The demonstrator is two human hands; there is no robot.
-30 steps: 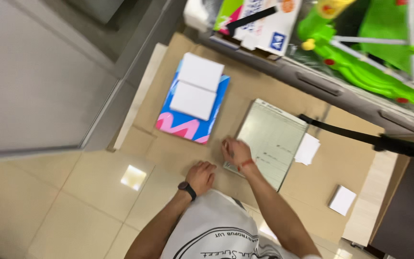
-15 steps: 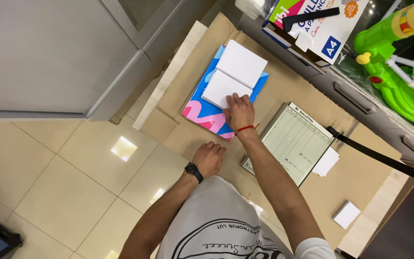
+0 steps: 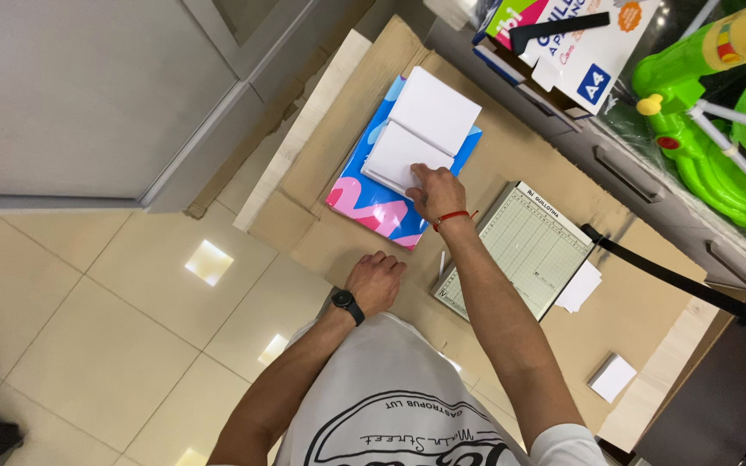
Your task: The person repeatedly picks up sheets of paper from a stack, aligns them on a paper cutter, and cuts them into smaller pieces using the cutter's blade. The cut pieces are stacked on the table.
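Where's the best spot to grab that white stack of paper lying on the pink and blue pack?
Probably the near short edge of the white paper stack, where the right hand already rests on it. It lies flat on the pink and blue pack, its edges stepped above the pack, so fingers can likely slide under from the person's side.

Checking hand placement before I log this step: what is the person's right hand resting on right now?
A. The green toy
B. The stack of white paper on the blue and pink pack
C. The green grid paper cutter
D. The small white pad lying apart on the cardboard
B: the right hand lies on the near edge of the stack of white paper atop the blue and pink pack, away from the paper cutter.
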